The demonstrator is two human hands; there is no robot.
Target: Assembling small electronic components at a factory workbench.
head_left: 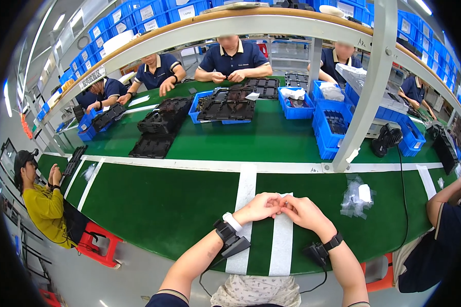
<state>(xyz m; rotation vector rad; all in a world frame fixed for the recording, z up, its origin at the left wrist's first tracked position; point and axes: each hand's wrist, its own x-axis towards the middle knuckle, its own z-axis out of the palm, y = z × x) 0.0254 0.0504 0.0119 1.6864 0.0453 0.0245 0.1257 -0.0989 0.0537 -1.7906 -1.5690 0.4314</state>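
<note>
My left hand (261,207) and my right hand (305,212) meet over the green table (164,204), fingertips pinched together on something tiny that I cannot make out. They rest above two white tape stripes (281,245) near the table's front edge. Each wrist wears a black band with a small black device and cable. A crumpled clear plastic bag (357,197) with a small white piece lies to the right of my right hand.
Black plastic trays (159,125) are stacked across the table, and blue bins (333,128) stand at the right. A grey post (366,97) rises from a white line. A small black fan (386,139) sits beside it. Several people work opposite and at both sides.
</note>
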